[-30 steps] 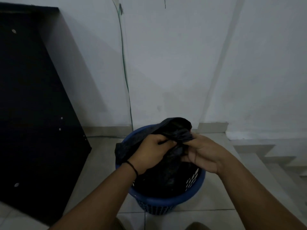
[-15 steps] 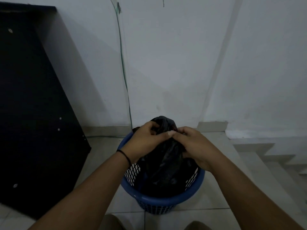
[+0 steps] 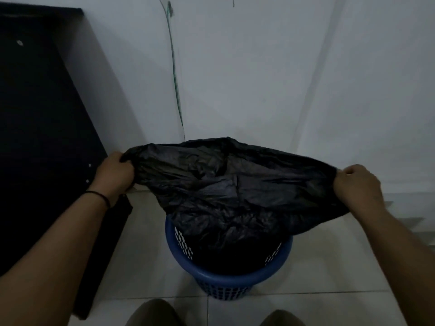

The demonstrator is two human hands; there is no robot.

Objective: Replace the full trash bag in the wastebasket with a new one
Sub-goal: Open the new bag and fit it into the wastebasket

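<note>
A black trash bag (image 3: 230,184) is stretched wide above a blue perforated wastebasket (image 3: 231,280) that stands on the tiled floor. Its lower part hangs down into the basket. My left hand (image 3: 116,174) is closed on the bag's left edge. My right hand (image 3: 356,184) is closed on its right edge, at about the same height. The bag's mouth is pulled taut between them and hides the basket's far rim. The inside of the basket is dark and I cannot make out what lies under the bag.
A tall dark board (image 3: 44,137) leans against the white wall on the left, close to my left arm. A thin green wire (image 3: 175,74) runs down the wall behind the basket. Steps (image 3: 409,222) descend at the right. My two shoes show at the bottom edge.
My hands were together over the basket, gathering the bag's top. They have moved far apart, left and right, and the bag's mouth is now spread wide and raised.
</note>
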